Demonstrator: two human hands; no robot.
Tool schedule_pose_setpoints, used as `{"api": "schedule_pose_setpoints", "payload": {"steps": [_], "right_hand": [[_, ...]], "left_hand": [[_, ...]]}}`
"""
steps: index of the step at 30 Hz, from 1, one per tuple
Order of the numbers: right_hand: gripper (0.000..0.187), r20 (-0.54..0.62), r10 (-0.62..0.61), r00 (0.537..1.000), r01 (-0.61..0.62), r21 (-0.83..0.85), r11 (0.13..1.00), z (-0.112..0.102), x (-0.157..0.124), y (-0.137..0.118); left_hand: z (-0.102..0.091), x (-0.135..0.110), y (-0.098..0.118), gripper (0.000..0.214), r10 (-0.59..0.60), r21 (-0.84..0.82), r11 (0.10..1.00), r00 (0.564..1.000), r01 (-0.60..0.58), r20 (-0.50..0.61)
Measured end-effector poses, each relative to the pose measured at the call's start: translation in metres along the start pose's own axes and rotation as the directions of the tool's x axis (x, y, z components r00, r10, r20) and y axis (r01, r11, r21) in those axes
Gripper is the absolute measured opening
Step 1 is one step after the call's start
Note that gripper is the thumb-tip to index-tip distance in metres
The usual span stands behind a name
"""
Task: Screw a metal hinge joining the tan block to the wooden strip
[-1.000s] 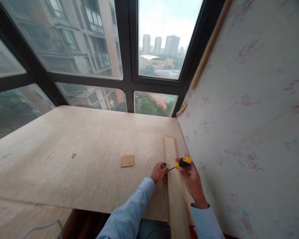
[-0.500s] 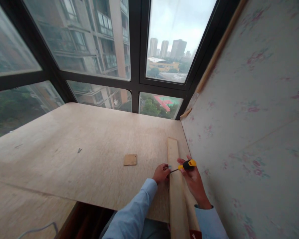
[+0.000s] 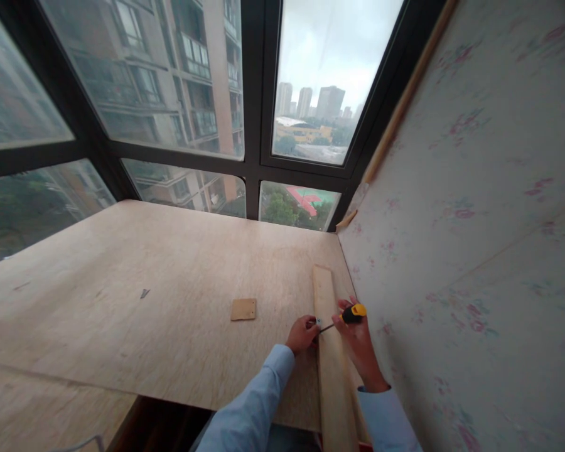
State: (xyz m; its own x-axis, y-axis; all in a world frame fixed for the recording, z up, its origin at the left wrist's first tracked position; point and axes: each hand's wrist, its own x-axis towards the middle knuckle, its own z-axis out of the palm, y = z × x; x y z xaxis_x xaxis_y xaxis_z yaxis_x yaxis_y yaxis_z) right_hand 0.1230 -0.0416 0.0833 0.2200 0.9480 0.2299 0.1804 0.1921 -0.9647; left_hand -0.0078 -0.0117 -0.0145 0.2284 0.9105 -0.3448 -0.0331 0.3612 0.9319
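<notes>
Since half a second ago, only the view shifts slightly; both hands keep their places at the plank (image 3: 332,370), which lies lengthwise along the right side of the desk (image 3: 169,263), near the flowered wall (image 3: 499,251). Fingers of the left hand (image 3: 302,334) pinch a small metal piece (image 3: 318,321) at the plank's left edge. Fingers of the right hand (image 3: 363,355) grip the yellow-and-black handle of a screwdriver (image 3: 353,313), its shaft slanting down leftward across the plank so that the tip meets the left fingertips; whether it sits in a screw is too small to tell. Left of the hands, well apart from the plank, a square wooden piece (image 3: 243,309) lies flat, and farther left are small grey metal bits (image 3: 144,293). Dark window frames (image 3: 253,125) rise behind the desk's far edge.
</notes>
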Motion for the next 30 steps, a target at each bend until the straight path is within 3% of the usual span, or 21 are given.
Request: {"api": "schedule_pose_setpoints", "payload": {"steps": [4,8,11,14,16,21,24,26,30], "right_hand": [[0.065,0.154,0.026,0.988,-0.053,0.178,0.983,-0.008,-0.008,-0.008],[0.056,0.186,0.076,0.98,-0.098,0.114,0.989,-0.016,-0.006,-0.011],[0.052,0.072,0.099,0.993,-0.094,-0.063,0.994,-0.013,0.0,-0.008],[0.057,-0.119,0.019,0.993,-0.049,-0.254,0.966,-0.005,0.006,-0.004],[0.064,-0.171,-0.03,0.985,-0.018,-0.269,0.963,0.0,0.007,-0.003],[0.062,0.008,0.015,1.0,-0.016,0.048,0.999,-0.001,-0.003,-0.003],[0.057,0.104,0.054,0.993,-0.065,0.109,0.992,-0.009,-0.009,-0.008],[0.053,0.09,0.077,0.993,-0.081,0.033,0.996,-0.012,-0.007,-0.011],[0.044,-0.112,0.007,0.994,-0.042,-0.309,0.95,-0.011,0.001,-0.011]], "left_hand": [[0.0,0.0,0.001,0.03,-0.013,0.005,1.0,1.0,0.013,0.005],[0.0,-0.003,0.006,0.028,-0.035,0.001,0.999,0.999,0.035,-0.002],[0.0,-0.007,0.011,0.025,-0.044,-0.018,0.999,0.999,0.044,-0.005],[0.0,-0.009,0.014,0.022,-0.029,-0.023,0.999,1.0,0.029,-0.007],[0.0,-0.01,0.015,0.022,-0.015,-0.015,1.0,1.0,0.015,-0.002],[-0.003,-0.009,0.013,0.026,-0.014,0.014,1.0,1.0,0.014,0.019],[-0.003,-0.008,0.01,0.026,0.005,0.034,0.999,1.0,-0.005,0.012],[-0.003,-0.008,0.009,0.027,0.013,0.035,0.999,1.0,-0.013,0.011],[-0.003,-0.009,0.009,0.026,0.019,0.032,0.999,1.0,-0.02,0.01]]}}
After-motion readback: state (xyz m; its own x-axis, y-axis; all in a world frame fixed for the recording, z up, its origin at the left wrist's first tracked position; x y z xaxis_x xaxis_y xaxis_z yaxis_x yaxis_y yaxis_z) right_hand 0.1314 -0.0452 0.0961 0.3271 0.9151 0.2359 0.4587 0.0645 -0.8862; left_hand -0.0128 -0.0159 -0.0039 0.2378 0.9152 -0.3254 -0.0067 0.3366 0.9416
